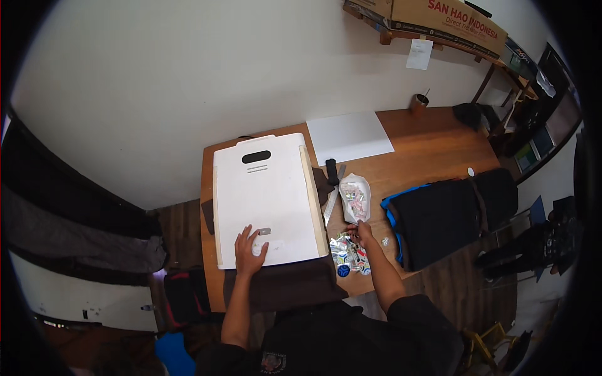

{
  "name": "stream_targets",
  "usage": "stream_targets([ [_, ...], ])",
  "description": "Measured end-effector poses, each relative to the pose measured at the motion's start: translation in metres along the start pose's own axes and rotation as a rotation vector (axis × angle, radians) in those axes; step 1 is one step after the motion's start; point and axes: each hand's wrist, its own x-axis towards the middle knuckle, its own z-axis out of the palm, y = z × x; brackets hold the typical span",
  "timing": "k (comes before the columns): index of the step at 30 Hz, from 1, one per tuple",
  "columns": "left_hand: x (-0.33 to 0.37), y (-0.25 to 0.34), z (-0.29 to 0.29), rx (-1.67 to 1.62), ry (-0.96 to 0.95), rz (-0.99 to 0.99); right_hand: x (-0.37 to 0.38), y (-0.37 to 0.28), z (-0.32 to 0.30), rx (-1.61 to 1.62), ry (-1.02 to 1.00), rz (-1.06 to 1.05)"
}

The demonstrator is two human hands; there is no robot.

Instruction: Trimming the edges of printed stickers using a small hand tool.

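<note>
My left hand point(251, 252) lies spread on a large white panel point(263, 200) with a dark oval handle slot, its fingers beside a small grey inset. Dark brown cloth point(285, 288) sticks out from under the panel's near edge. To the right, my right hand point(360, 234) has its fingers curled together between a white tray point(366, 182) and a pile of colourful printed film pieces point(346, 254). Whatever those fingers hold, if anything, is too small to make out. More shiny printed pieces point(355, 199) lie in the tray.
Folded black cloth point(433, 219) with blue edges is stacked on the wooden table's point(439, 141) right side. A metal ruler point(331, 203) and a black object point(331, 170) lie beside the panel. White paper point(348, 138) and a brown cup point(419, 103) are farther back. Above hangs a shelf with a cardboard box point(439, 25).
</note>
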Motion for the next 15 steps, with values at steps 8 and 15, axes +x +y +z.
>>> stream_targets([
  [8,-0.003,-0.001,0.001,0.002,0.043,0.022,-0.088,-0.008,-0.004,-0.047,-0.014,-0.371],
  [15,-0.002,-0.006,0.004,-0.010,0.024,0.034,-0.166,-0.009,0.031,-0.182,-0.292,-0.483],
])
